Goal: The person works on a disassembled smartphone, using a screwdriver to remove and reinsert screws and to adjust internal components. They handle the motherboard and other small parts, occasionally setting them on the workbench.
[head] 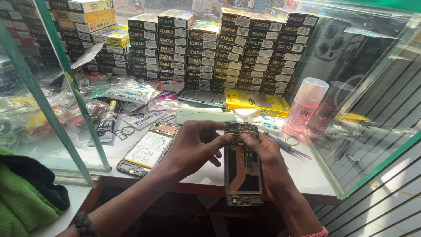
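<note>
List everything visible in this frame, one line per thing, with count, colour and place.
opened phone: one, dark frame with orange flex strip, held at the table's front edge
second opened phone: one, white battery showing, lying on the table to the left
small boxes: many, black and yellow, stacked in rows at the back
pink bottle: one, clear cap, upright at the right by the glass
yellow packet: one, flat, in front of the boxes
glue tube: one, black and grey, left on the table
tweezers: one, metal, right of the hands
green cloth: one, bottom left
left hand: fingertips on the phone's top end
right hand: gripping the phone, thumb at its top
</note>
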